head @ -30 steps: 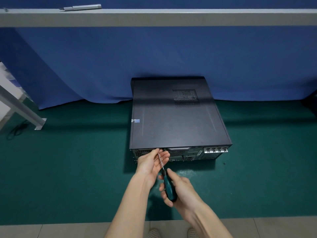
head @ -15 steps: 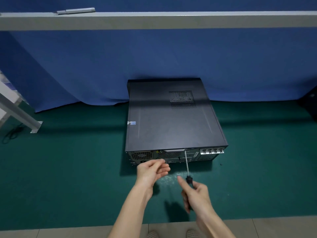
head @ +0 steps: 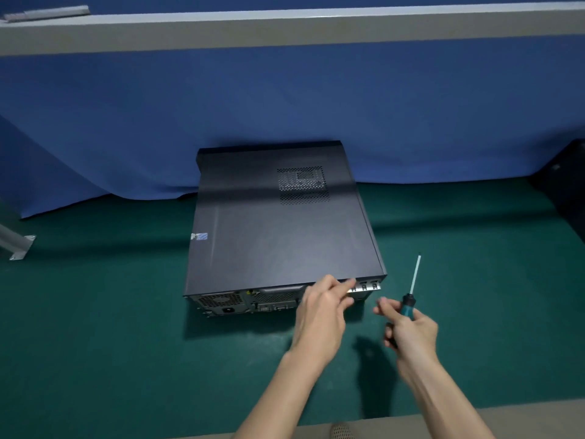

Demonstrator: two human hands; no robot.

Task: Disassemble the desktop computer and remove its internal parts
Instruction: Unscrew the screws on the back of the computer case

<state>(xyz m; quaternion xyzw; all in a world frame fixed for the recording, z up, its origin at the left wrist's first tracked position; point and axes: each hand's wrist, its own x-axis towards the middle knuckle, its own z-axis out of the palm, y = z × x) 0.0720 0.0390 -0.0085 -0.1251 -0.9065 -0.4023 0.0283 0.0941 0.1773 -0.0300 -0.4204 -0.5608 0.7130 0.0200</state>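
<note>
The computer (head: 278, 229) lies flat on the green tabletop (head: 95, 312), rear panel toward me. My left hand (head: 323, 312), fingers stretched out, seems to touch its rear top edge, though blur hides the contact. My right hand (head: 411, 334) grips a screwdriver (head: 408, 307), shaft pointing up, beside the computer.

Black computer case (head: 278, 229) with perforated vent, green mat (head: 95, 312), blue cloth (head: 285, 99), teal-and-black screwdriver (head: 410, 299).

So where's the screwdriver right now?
The screwdriver is on the right of the head view, gripped in the right hand just off the near right corner of the desktop computer case, shaft pointing up, clear of the case.
</note>
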